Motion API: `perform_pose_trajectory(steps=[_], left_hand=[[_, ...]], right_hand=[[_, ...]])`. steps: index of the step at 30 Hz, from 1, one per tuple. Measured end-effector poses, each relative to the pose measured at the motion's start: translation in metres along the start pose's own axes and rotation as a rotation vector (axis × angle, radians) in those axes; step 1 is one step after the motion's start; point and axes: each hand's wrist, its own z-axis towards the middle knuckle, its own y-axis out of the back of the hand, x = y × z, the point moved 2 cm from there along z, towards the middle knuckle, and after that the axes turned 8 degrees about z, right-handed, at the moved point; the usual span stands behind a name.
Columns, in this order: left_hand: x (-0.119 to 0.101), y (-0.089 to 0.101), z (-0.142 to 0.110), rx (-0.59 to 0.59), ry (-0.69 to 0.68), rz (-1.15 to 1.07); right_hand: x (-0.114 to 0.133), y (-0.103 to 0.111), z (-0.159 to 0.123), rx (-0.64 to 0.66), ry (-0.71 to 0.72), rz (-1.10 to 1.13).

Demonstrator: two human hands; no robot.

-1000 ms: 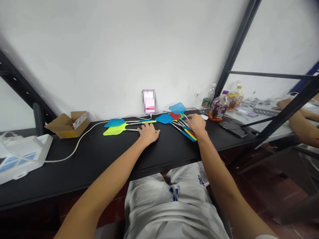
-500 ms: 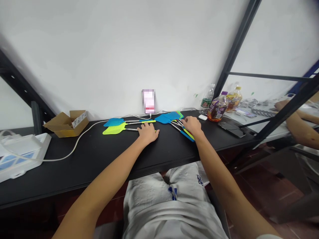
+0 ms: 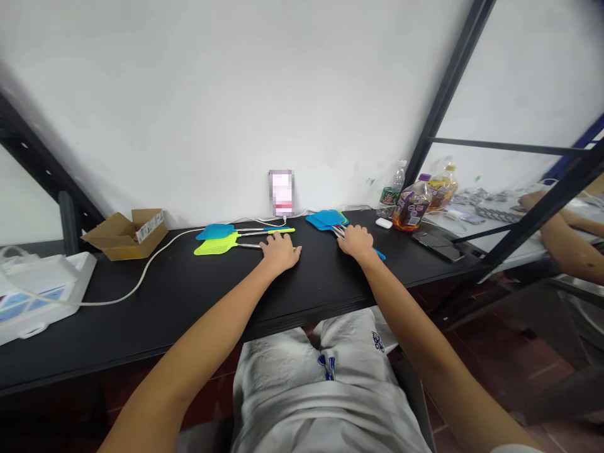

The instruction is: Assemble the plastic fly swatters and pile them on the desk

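My left hand [image 3: 279, 253] lies palm down over the handle of a yellow-green fly swatter [image 3: 216, 245], its fingers spread. Just behind, a blue fly swatter [image 3: 216, 231] lies on the black table [image 3: 311, 277], partly under the yellow-green one; a yellow-green handle [image 3: 282, 231] shows near my fingertips. To the right, my right hand [image 3: 357, 241] is closed around the metal shafts of several fly swatters [image 3: 325, 219]. Their mostly blue heads overlap in a stack, with a green edge showing. A blue handle end sticks out beyond that hand; the other handles are mostly hidden under it.
A phone [image 3: 282, 192] leans on the wall with a cable plugged in. An open cardboard box [image 3: 123, 242] and a white power strip [image 3: 56, 296] are at left. At right are a white earbud case [image 3: 384, 223], bottles [image 3: 412, 204] and a dark phone [image 3: 438, 246]. Another person's arm [image 3: 569, 242] shows far right.
My right hand has shifted slightly left and closed over the shafts. The fanned swatters beneath it have drawn closer together, heads shifting right. My left hand stays in place.
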Motion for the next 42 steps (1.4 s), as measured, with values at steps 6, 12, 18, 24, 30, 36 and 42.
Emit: perform_pose_trajectory(steps=[6, 12, 18, 24, 30, 36, 42], left_hand=[[0.0, 0.002, -0.001, 0.001, 0.0, 0.001], [-0.001, 0.003, -0.004, -0.004, -0.008, 0.0], [-0.004, 0.005, -0.006, 0.005, -0.035, -0.008], [-0.008, 0.009, -0.009, -0.053, -0.102, -0.018], [-0.023, 0.014, -0.021, -0.112, -0.227, -0.079], [-0.042, 0.023, -0.041, -0.133, -0.606, -0.136], [-0.05, 0.033, -0.065, -0.271, -0.917, -0.187]], right_hand=[[0.003, -0.007, 0.002, -0.041, -0.022, -0.003], [0.005, -0.01, 0.002, -0.095, -0.018, -0.002], [0.011, -0.008, -0.005, -0.205, 0.045, -0.001], [0.017, -0.005, -0.011, -0.252, 0.088, -0.028], [0.035, 0.001, -0.018, -0.333, 0.27, 0.027], [0.049, 0.003, -0.023, -0.325, 0.478, 0.095], [0.054, 0.0, -0.028, -0.233, 0.689, 0.08]])
